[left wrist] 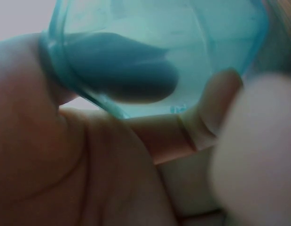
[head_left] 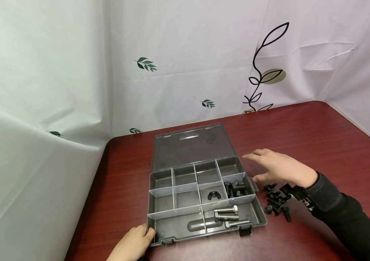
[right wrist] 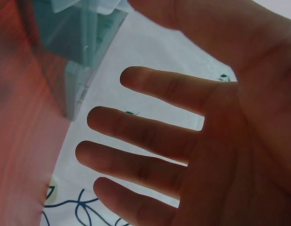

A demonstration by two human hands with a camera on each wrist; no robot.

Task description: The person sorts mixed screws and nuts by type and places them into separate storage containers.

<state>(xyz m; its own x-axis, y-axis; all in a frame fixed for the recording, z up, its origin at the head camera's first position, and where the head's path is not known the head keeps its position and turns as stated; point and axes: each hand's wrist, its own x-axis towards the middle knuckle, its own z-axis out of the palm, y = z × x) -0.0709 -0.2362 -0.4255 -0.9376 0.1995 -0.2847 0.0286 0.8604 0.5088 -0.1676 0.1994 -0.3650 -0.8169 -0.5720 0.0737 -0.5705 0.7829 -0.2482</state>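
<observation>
A grey see-through compartment organizer box (head_left: pixel 185 209) lies on the table, its lid (head_left: pixel 193 146) folded flat behind it. My left hand (head_left: pixel 134 242) grips its front left corner; in the left wrist view the thumb (left wrist: pixel 121 70) shows through the wall and other fingers curl outside. My right hand (head_left: pixel 277 167) hovers beside the box's right side, fingers spread and holding nothing. Black bolts (head_left: pixel 238 186) fill one right compartment, a black wing nut (head_left: pixel 214 195) sits in the one left of it, and silver hex bolts (head_left: pixel 226 216) lie in the front section.
A loose pile of black bolts and wing nuts (head_left: pixel 274 200) lies on the red-brown table (head_left: pixel 302 134), right of the box and near the right wrist. White cloth with leaf prints (head_left: pixel 178 72) hangs behind and at both sides. A black latch (head_left: pixel 245 230) sticks out at the box's front.
</observation>
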